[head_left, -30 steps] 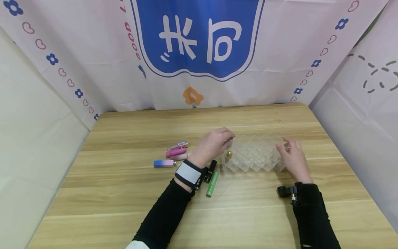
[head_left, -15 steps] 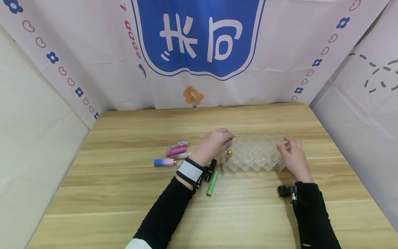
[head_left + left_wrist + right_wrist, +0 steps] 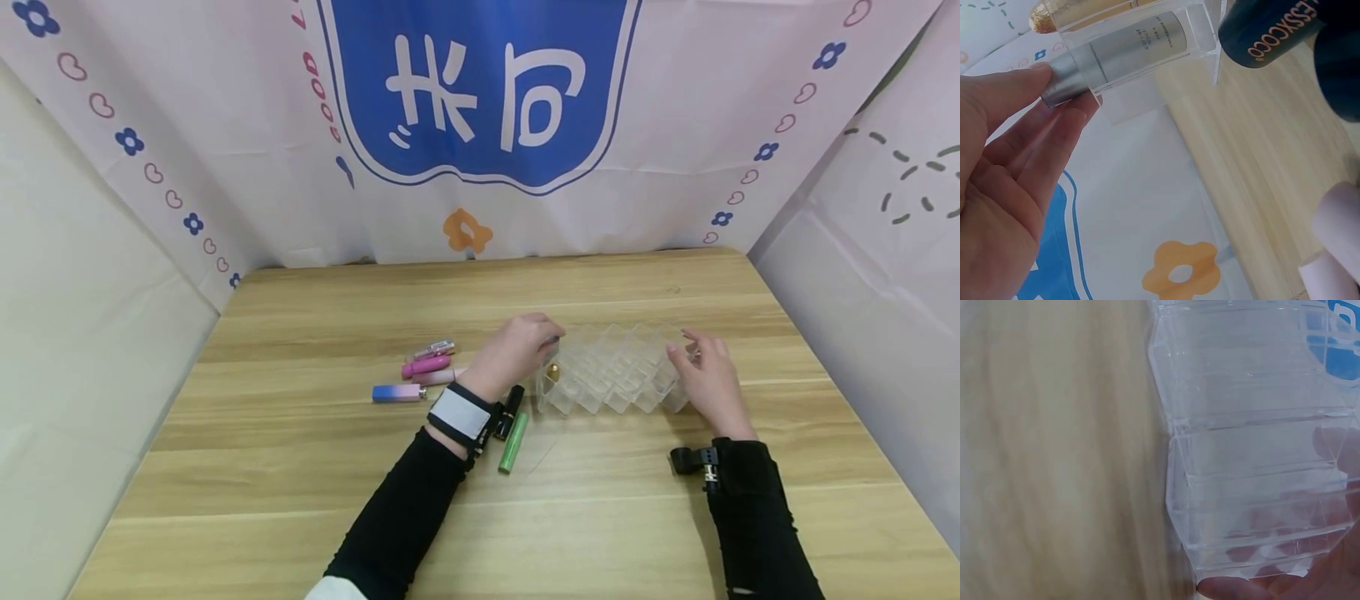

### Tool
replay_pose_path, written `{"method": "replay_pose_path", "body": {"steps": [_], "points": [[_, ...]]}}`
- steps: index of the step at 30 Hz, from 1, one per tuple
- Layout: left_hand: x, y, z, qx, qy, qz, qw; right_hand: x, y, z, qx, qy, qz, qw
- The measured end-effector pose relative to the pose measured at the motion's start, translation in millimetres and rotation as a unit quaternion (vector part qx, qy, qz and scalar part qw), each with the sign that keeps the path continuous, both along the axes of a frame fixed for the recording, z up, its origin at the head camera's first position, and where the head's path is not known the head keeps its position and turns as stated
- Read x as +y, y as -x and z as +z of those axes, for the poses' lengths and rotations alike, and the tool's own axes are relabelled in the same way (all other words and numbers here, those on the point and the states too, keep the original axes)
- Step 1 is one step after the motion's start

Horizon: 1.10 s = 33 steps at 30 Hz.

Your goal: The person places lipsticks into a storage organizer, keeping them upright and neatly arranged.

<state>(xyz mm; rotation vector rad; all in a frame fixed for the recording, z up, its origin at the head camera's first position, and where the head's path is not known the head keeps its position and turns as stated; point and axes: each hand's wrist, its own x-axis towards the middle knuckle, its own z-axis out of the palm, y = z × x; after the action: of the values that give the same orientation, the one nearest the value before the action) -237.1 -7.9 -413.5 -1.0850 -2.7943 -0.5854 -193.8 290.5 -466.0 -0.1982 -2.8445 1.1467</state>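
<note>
A clear lipstick organizer (image 3: 615,367) with zigzag compartments stands on the wooden table. At its back left corner my left hand (image 3: 517,354) pinches the top of a silver lipstick tube (image 3: 1129,50) between thumb and fingers. The left wrist view shows the tube's lower part inside a clear compartment. Beside it, a gold-topped tube (image 3: 552,372) occupies another compartment. My right hand (image 3: 708,383) holds the organizer's right end, and its fingers show through the clear plastic (image 3: 1254,450) in the right wrist view.
Left of the organizer lie a black lipstick (image 3: 510,408) and a green tube (image 3: 513,443). Farther left are a bright pink tube (image 3: 426,367), a pale pink tube (image 3: 433,377), a silver tube (image 3: 435,349) and a blue-to-pink one (image 3: 397,393). A printed cloth (image 3: 600,217) hangs behind the table.
My left hand has dipped very slightly at the organizer's corner, still on the silver tube. The right hand and the organizer stay put.
</note>
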Motion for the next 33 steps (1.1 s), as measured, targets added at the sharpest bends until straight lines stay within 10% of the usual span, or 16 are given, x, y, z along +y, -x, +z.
{"method": "replay_pose_path", "body": {"steps": [33], "points": [[-4.5, -2.9, 0.7, -0.044, -0.003, 0.008, 0.9990, 1.2, 1.0, -2.7, 0.000, 0.004, 0.007, 1.0000]]}}
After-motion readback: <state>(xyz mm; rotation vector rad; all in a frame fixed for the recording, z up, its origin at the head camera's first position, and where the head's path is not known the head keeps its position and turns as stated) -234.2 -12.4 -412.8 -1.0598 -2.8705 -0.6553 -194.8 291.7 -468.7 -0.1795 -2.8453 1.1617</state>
